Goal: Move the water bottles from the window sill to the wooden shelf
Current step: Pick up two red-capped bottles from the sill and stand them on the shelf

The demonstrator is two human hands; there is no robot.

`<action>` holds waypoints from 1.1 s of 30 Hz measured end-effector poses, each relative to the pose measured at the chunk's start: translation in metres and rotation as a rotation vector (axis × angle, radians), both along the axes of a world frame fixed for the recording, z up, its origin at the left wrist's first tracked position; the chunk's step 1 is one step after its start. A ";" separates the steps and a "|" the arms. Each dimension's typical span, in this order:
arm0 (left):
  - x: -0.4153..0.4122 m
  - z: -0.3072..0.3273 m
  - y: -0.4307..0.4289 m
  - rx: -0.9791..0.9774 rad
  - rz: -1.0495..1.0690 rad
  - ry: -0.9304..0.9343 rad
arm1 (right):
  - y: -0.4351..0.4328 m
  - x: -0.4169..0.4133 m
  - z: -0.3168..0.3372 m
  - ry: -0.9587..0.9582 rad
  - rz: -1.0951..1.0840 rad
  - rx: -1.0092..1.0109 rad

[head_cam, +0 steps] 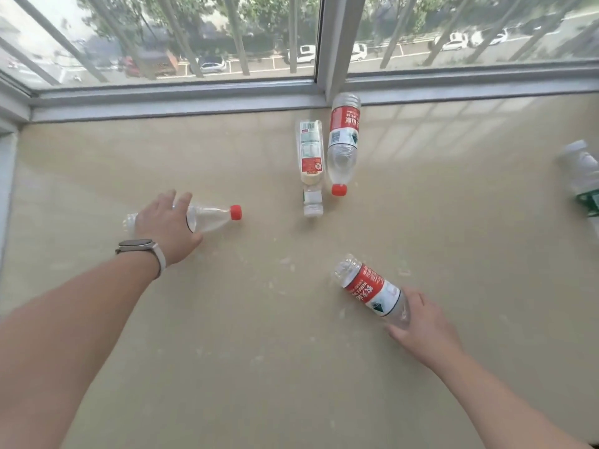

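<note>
On the left, the left hand [168, 222] lies palm-down across a clear bottle [207, 217] that rests on its side on the sill [227, 335], red cap pointing right. The fingers are spread over its body and not yet closed round it. A watch [136, 246] sits on that wrist.

In the middle, near the window frame [181, 98], two more bottles lie side by side and touching: a capless one [311, 157] and a red-capped one [343, 137].

Lower right, the right hand [421, 322] is at the neck end of a labelled bottle [369, 291]; the fingers curl about it, though whether they truly grip is hard to tell, since the hand hides that end. At the far right edge a green-labelled bottle [583, 179] lies well apart.

The step in hand looks like the pickup, one bottle per hand. Next, both hands need to close firmly, lift, and carry to the wooden shelf, which is not in view.
</note>
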State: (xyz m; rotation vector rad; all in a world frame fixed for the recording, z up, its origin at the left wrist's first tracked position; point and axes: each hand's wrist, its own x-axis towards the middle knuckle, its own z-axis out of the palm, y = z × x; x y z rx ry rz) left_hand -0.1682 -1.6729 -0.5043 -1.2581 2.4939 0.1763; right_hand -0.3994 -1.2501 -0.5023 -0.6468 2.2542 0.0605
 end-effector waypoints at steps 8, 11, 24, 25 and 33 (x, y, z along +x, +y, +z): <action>0.013 -0.012 0.008 0.081 0.023 -0.045 | -0.004 0.002 0.006 -0.038 -0.102 -0.040; 0.013 -0.009 0.018 0.127 0.019 -0.032 | -0.006 0.005 0.012 -0.036 -0.091 -0.079; -0.003 0.053 0.118 0.437 0.123 0.369 | -0.027 0.015 0.089 -0.048 -0.322 -0.403; -0.009 0.060 0.125 0.468 0.118 0.425 | -0.031 0.016 0.099 -0.073 -0.335 -0.423; -0.046 0.130 0.123 0.680 0.185 0.727 | -0.064 0.016 0.179 -0.259 -0.351 -0.647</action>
